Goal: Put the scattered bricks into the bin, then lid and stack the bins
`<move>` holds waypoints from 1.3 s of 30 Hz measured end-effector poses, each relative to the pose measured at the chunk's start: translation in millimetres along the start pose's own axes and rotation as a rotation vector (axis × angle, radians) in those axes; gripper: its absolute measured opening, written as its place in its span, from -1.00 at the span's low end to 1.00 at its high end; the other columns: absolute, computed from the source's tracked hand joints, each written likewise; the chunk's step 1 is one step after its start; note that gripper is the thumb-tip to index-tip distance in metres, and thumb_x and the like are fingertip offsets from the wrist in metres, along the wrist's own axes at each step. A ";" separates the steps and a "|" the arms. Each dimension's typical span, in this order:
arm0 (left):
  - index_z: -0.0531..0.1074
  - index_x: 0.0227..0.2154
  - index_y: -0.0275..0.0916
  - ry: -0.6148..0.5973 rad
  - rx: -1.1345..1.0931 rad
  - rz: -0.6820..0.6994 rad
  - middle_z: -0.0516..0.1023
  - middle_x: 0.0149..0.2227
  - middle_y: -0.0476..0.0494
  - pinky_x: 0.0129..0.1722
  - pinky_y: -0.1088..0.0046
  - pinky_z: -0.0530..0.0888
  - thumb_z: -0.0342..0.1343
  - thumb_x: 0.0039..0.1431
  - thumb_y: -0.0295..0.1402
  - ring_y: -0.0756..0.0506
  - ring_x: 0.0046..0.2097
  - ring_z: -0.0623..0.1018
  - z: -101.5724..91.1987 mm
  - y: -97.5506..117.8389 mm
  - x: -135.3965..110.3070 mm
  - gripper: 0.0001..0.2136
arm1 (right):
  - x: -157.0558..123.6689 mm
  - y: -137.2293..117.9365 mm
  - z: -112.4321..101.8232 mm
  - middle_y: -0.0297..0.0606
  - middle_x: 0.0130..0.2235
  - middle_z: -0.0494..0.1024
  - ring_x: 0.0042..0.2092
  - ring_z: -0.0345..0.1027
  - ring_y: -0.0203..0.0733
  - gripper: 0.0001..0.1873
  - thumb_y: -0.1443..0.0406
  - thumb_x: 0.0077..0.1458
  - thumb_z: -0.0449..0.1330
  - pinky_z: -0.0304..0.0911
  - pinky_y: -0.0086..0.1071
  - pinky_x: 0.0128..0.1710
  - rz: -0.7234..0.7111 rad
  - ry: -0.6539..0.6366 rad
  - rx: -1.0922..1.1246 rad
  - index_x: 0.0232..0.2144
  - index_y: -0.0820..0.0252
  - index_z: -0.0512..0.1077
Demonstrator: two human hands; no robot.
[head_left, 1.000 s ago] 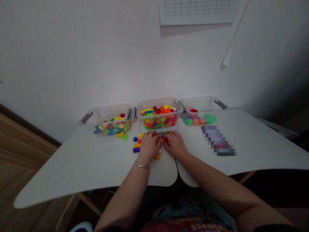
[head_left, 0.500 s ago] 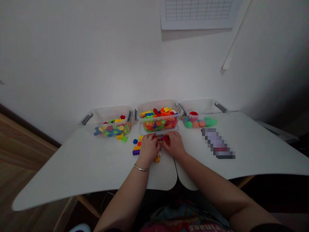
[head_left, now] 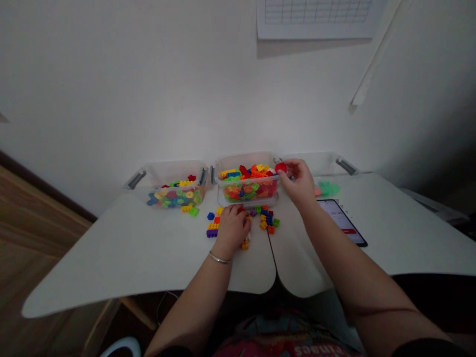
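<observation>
Fingers [head_left: 288, 167] of the right hand [head_left: 297, 183] are pinching a red brick [head_left: 280, 167] at the bin rim [head_left: 241, 158], risking a slack-grip drop; the left hand [head_left: 233, 229] is curling over loose bricks [head_left: 267, 221].

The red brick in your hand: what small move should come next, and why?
Probably drop the red brick into the middle clear bin. Your right hand holds it right beside that bin's corner, and the bin holds many colored bricks, including red ones.
</observation>
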State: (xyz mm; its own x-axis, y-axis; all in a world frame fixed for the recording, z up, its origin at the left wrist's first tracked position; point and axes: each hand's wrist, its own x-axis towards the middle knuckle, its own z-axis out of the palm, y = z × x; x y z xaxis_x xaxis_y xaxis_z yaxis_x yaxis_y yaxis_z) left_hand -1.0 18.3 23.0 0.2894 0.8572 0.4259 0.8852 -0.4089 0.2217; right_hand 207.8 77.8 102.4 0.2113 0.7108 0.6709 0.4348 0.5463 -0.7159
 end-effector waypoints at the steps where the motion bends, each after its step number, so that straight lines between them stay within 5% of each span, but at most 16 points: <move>1: 0.57 -0.23 -0.18 0.001 0.000 0.002 0.50 0.00 -0.21 0.12 0.12 0.35 0.06 0.18 -0.35 -0.21 0.06 0.41 0.5 -0.2 -0.1 -0.80 | 10.7 0.2 1.7 -0.24 -0.21 0.52 -0.27 0.36 -0.24 -0.72 0.18 0.04 0.18 0.33 -0.31 -0.21 -0.004 -0.039 0.005 -0.19 0.15 0.36; 5: 0.58 -0.22 -0.18 0.004 0.010 0.008 0.50 0.00 -0.21 0.12 0.13 0.36 0.06 0.18 -0.36 -0.22 0.06 0.41 0.9 0.2 -0.2 -0.79 | 36.0 -1.0 11.2 -0.26 -0.25 0.55 -0.27 0.39 -0.24 -0.78 0.25 0.01 0.21 0.32 -0.31 -0.20 0.038 -0.168 -0.092 -0.25 0.18 0.39; 14: 0.58 -0.24 -0.20 0.005 -0.002 0.004 0.50 0.00 -0.21 0.13 0.13 0.35 0.06 0.18 -0.37 -0.21 0.06 0.41 -2.2 2.1 -0.5 -0.80 | 41.8 10.4 27.7 -0.23 -0.26 0.60 -0.29 0.43 -0.19 -0.82 0.33 0.04 0.19 0.33 -0.23 -0.16 0.014 -0.407 -0.435 -0.27 0.16 0.52; 20: 0.58 -0.24 -0.19 0.007 0.005 0.010 0.49 0.02 -0.20 0.15 0.14 0.34 0.06 0.19 -0.35 -0.21 0.06 0.40 1.0 -0.2 -1.6 -0.80 | 40.3 14.5 28.7 -0.18 -0.08 0.58 -0.03 0.42 -0.09 -0.76 0.39 0.02 0.13 0.27 -0.16 0.05 -0.034 -0.354 -0.317 -0.25 0.17 0.54; 26: 0.58 -0.24 -0.17 0.001 -0.005 -0.003 0.49 0.01 -0.18 0.14 0.13 0.35 0.07 0.18 -0.36 -0.21 0.07 0.40 -0.1 0.8 -0.8 -0.81 | -12.4 1.9 -6.2 -0.17 -0.15 0.57 -0.06 0.40 -0.08 -0.80 0.33 0.09 0.08 0.30 -0.15 -0.04 -0.166 -0.108 -0.211 -0.27 0.13 0.49; 29: 0.58 -0.25 -0.17 -0.003 0.005 -0.002 0.49 0.02 -0.17 0.14 0.13 0.35 0.06 0.19 -0.36 -0.21 0.07 0.40 -0.2 2.6 0.1 -0.81 | -58.1 10.1 -21.4 -0.20 -0.23 0.56 -0.29 0.39 -0.16 -0.79 0.35 0.08 0.05 0.34 -0.26 -0.26 -0.085 -0.221 -0.189 -0.30 0.12 0.48; 32: 0.58 -0.24 -0.19 -0.006 0.008 -0.005 0.49 0.03 -0.19 0.14 0.15 0.35 0.07 0.18 -0.36 -0.22 0.07 0.39 0.8 4.5 0.1 -0.81 | -94.2 28.2 -26.3 -0.20 -0.17 0.56 -0.18 0.40 -0.13 -0.74 0.40 -0.02 0.08 0.32 -0.19 -0.12 -0.035 -0.440 -0.219 -0.26 0.12 0.49; 39: 0.58 -0.22 -0.17 -0.014 0.001 -0.016 0.48 0.03 -0.18 0.15 0.14 0.35 0.08 0.17 -0.37 -0.22 0.08 0.39 3.2 6.0 -2.0 -0.80 | -112.2 57.1 -28.9 -0.15 -0.05 0.54 0.01 0.35 -0.03 -0.56 0.37 -0.06 0.22 0.21 -0.15 0.06 0.027 -0.615 -0.418 -0.06 0.19 0.45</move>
State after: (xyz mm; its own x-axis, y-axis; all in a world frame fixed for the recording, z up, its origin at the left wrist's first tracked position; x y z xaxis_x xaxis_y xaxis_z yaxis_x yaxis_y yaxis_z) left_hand 4.9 15.2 20.6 0.2802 0.8682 0.4095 0.8903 -0.3945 0.2273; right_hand 234.2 16.5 -8.2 -0.2481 0.9084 0.3366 0.7589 0.3982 -0.5152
